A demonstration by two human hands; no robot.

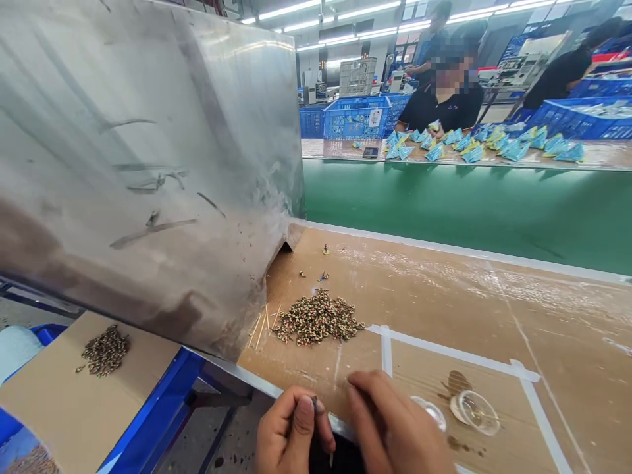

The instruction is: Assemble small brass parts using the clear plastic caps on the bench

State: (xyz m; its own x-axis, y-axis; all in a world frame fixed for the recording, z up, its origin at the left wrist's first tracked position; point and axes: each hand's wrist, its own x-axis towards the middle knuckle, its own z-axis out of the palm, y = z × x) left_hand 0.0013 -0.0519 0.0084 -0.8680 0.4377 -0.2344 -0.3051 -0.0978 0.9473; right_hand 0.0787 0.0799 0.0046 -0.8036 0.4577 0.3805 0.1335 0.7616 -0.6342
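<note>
Fluorescent strips light a factory hall where a green conveyor belt (469, 204) runs across the middle distance. Beyond it, a person in a dark top (444, 105) sits at a far table strewn with teal packets (494, 141), with blue crates (363, 117) stacked behind. On the near side, a large scuffed metal sheet (143, 164) leans over the left end of a cardboard-covered worktable (494, 309) marked with white tape lines (444, 352). Left of that, a smaller cardboard board (59, 401) rests on a blue frame (168, 388) and carries a small heap of beads (105, 351). A bigger pile of small beads (318, 318) lies on the worktable just beside the metal sheet's edge, with a few thin wooden sticks (264, 324) touching it on its left. Two clear round lids (476, 411) sit near the front edge, at the right. At the bottom of the view, the left hand (291, 431) pinches a thin dark pin-like piece (315, 403) between thumb and fingers, closed tight around it. The right hand (395, 428) hovers just beside it with fingers curled inward; whether it holds anything cannot be told.
</note>
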